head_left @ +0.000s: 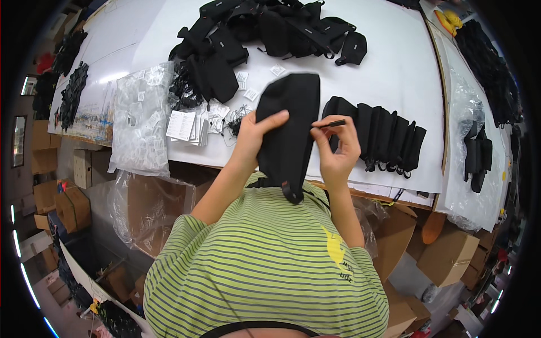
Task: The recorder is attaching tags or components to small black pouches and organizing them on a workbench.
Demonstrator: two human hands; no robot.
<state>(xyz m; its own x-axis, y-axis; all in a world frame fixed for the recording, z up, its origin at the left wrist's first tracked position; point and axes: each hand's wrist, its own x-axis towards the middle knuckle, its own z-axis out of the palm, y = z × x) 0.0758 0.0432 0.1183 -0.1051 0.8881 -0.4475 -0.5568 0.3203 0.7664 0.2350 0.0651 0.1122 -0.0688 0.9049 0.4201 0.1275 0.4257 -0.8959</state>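
Observation:
My left hand point(255, 135) grips the left edge of a black fabric pouch point(290, 121), holding it up in front of me over the white table point(389, 67). My right hand point(338, 147) is at the pouch's right edge and pinches a thin black strap or zipper pull point(332, 123) between thumb and forefinger. A buckle dangles from the pouch's lower end point(292, 191). Just right of my right hand lies a neat overlapping row of black pouches point(383, 138).
A heap of black pouches point(265, 34) sits at the table's far side. White tags point(186, 124) and a clear bag of small packets point(138, 115) lie to the left. Cardboard boxes point(445, 253) and plastic sheeting stand below the table edge.

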